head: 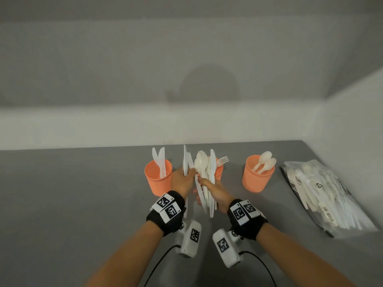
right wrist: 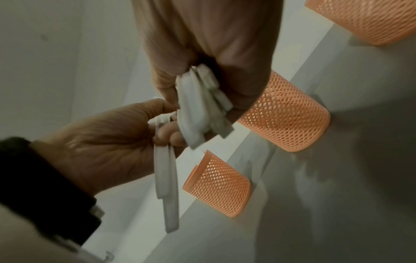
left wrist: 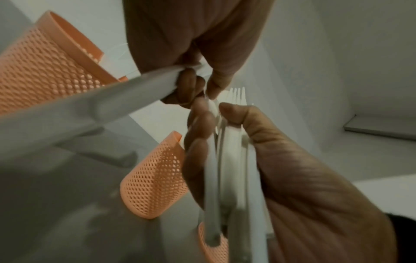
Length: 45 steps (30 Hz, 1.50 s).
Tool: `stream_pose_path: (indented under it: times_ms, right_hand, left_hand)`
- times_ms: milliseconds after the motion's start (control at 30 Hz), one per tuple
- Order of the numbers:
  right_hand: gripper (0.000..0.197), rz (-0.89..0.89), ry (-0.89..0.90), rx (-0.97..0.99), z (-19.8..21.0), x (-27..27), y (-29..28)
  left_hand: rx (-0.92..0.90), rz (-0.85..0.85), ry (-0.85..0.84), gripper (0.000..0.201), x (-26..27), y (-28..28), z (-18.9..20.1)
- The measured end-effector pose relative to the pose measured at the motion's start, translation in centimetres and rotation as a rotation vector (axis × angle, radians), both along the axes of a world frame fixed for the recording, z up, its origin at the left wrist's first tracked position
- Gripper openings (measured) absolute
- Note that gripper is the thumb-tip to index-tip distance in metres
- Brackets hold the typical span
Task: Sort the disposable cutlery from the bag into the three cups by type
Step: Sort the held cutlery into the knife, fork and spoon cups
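Three orange mesh cups stand in a row. The left cup (head: 158, 180) holds knives, the middle cup (head: 219, 172) a fork, and the right cup (head: 258, 176) spoons. My left hand (head: 187, 176) pinches two white knives (head: 185, 162) upright beside the left cup; their handles (right wrist: 166, 186) hang below the fingers. My right hand (head: 204, 182) grips a mixed bundle of white knives, forks and spoons (head: 205, 170) in front of the middle cup. The two hands touch at the fingertips. The left wrist view shows the bundle (left wrist: 231, 151) clamped between thumb and fingers.
A clear plastic bag (head: 323, 195) with several more pieces of white cutlery lies on the grey table (head: 72, 193) to the right of the cups. A white wall runs close behind the cups and along the right side. Cables trail from both wrist cameras toward me.
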State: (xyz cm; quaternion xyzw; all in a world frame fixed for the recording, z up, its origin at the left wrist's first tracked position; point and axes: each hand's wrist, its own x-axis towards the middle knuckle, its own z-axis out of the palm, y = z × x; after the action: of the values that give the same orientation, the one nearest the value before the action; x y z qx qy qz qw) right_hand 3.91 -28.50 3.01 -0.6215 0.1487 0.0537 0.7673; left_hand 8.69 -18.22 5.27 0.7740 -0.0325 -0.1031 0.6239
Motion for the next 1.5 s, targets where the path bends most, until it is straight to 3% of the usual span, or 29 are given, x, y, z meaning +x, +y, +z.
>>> stream_pose_path:
  times_ms: [200,267,333,400,533,633,800,1000,1133,1200,1333,1500]
  right_hand:
    - [0.018,-0.106,0.031,-0.042,-0.2,-0.1,0.1]
    - [0.007,-0.182,0.034,-0.173,-0.4,-0.2,-0.2]
    - [0.012,-0.236,-0.005,-0.333,-0.7,-0.2,-0.5]
    - [0.012,-0.283,-0.036,-0.460,-1.2,-0.1,-0.7]
    - [0.052,-0.313,-0.001,-0.637,-1.6,0.0,-0.5]
    - [0.056,-0.323,-0.017,-0.658,-1.6,0.2,-0.1]
    - [0.043,-0.336,-0.078,-0.597,-0.7,0.0,0.8]
    - [0.052,-0.273,-0.044,-0.551,-1.2,0.2,0.4]
    - [0.070,-0.230,-0.103,-0.432,-1.0,-0.4,0.2]
    - [0.053,-0.195,-0.127,-0.360,-1.0,-0.8,0.1]
    - [0.014,-0.160,0.021,-0.162,-0.7,-1.5,-0.3]
    - [0.027,-0.035,0.090,0.087,0.5,-1.4,0.0]
  left_hand:
    - [-0.051,0.180,0.073,0.026,0.2,-0.1,-0.2]
    - [-0.111,0.242,0.071,0.028,0.4,0.0,-0.1]
    - [-0.137,0.268,0.029,0.034,0.6,0.0,-0.2]
    - [-0.185,0.242,0.023,0.023,0.3,0.0,0.1]
    - [-0.143,0.078,0.031,0.008,-0.8,-0.2,0.6]
    - [-0.118,0.031,0.053,0.014,-1.6,-1.2,0.7]
    - [0.033,0.048,-0.036,0.023,-2.5,-2.8,0.0]
    - [0.137,0.030,-0.193,0.030,-2.3,-2.5,0.3]
    - [0.074,0.068,-0.309,0.019,-1.5,-1.6,1.1]
    - [-0.001,0.147,-0.313,0.018,-0.6,-1.1,1.9]
    - [-0.153,0.264,-0.149,0.019,1.5,0.5,2.5]
    - [-0.405,0.178,0.261,0.015,1.6,2.0,0.6]
